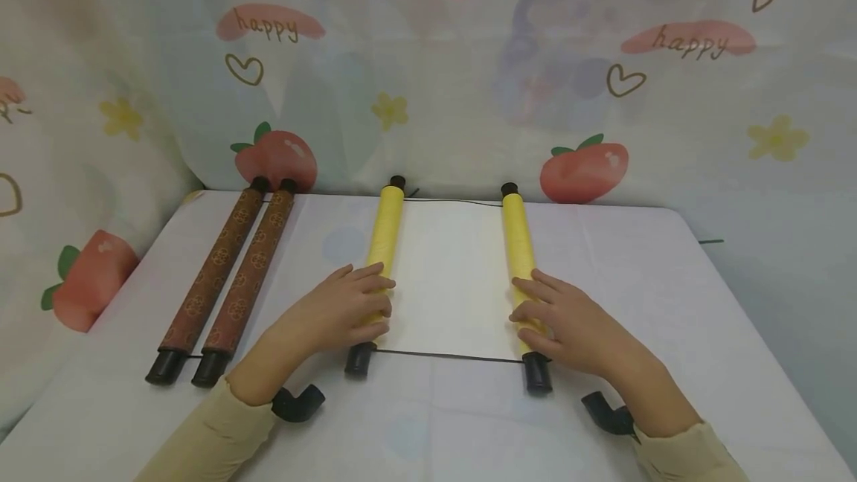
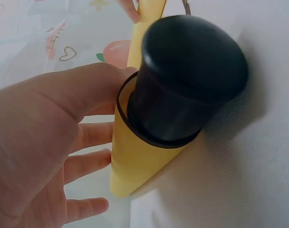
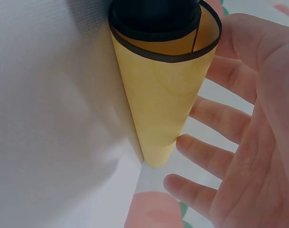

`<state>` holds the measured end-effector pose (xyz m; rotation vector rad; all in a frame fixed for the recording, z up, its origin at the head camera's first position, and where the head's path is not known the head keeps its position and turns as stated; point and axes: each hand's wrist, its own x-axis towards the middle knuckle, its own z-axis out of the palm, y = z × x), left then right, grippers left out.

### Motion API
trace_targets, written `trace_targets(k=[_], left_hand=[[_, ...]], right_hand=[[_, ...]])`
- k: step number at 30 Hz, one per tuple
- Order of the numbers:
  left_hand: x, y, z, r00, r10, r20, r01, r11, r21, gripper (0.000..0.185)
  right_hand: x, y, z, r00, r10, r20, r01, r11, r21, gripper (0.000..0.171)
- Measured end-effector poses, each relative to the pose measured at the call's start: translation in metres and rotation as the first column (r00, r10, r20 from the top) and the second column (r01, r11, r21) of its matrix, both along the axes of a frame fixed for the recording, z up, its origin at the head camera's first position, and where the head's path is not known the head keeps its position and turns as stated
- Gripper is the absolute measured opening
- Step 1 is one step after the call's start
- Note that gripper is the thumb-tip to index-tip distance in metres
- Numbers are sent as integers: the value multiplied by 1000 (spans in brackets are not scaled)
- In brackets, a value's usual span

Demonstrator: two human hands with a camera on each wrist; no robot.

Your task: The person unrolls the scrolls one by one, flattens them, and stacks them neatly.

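A yellow scroll lies partly unrolled on the table, a white sheet [image 1: 451, 281] stretched between its two rolls. My left hand [image 1: 348, 307] rests with straight fingers on the left yellow roll [image 1: 384, 233], near its black end knob [image 1: 360, 360]. My right hand [image 1: 562, 318] lies the same way on the right yellow roll [image 1: 518, 233], close to its black knob [image 1: 538, 376]. In the left wrist view the fingers [image 2: 87, 135] touch the roll [image 2: 135, 161] beside the knob [image 2: 187, 80]. In the right wrist view straight fingers [image 3: 216, 118] meet the roll [image 3: 158, 95].
Two brown patterned rolls [image 1: 224, 277] with black ends lie side by side at the table's left. The table [image 1: 669, 281] has a pale cloth, and a fruit-print curtain [image 1: 582, 169] hangs close behind and to the left. Black wrist mounts [image 1: 297, 402] sit under both forearms.
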<state>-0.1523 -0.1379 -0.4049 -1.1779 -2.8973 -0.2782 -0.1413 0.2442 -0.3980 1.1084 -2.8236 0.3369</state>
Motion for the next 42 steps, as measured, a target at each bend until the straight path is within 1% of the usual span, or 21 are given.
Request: trace_targets(k=[4, 11, 15, 22, 31, 36, 39, 42], left_hand=[[0, -1, 2, 1000, 3, -6, -3, 1000, 1, 19], [0, -2, 4, 1000, -5, -27, 5, 1000, 4, 17], [-1, -4, 3, 999, -3, -38, 3, 1000, -5, 16], [-1, -7, 5, 1000, 18, -10, -18, 1000, -9, 19], [-3, -8, 4, 999, 34, -11, -34, 999, -12, 11], [-4, -8, 4, 999, 28, -21, -28, 1000, -2, 7], [-4, -8, 4, 1000, 22, -20, -22, 1000, 4, 9], [-3, -8, 4, 1000, 16, -23, -16, 1000, 13, 13]], right_hand=[[1, 1, 2, 1000, -10, 3, 10, 1000, 9, 19], [0, 2, 2, 999, -26, 30, 26, 999, 20, 14], [0, 3, 4, 999, -27, 35, 27, 1000, 15, 15], [2, 4, 9, 997, -56, 62, 54, 998, 27, 25], [1, 8, 7, 992, -88, 89, 85, 996, 37, 22], [1, 9, 6, 993, -96, 72, 93, 995, 42, 28], [0, 9, 6, 993, -97, 63, 94, 995, 42, 31], [1, 9, 6, 992, -105, 67, 102, 993, 52, 31]])
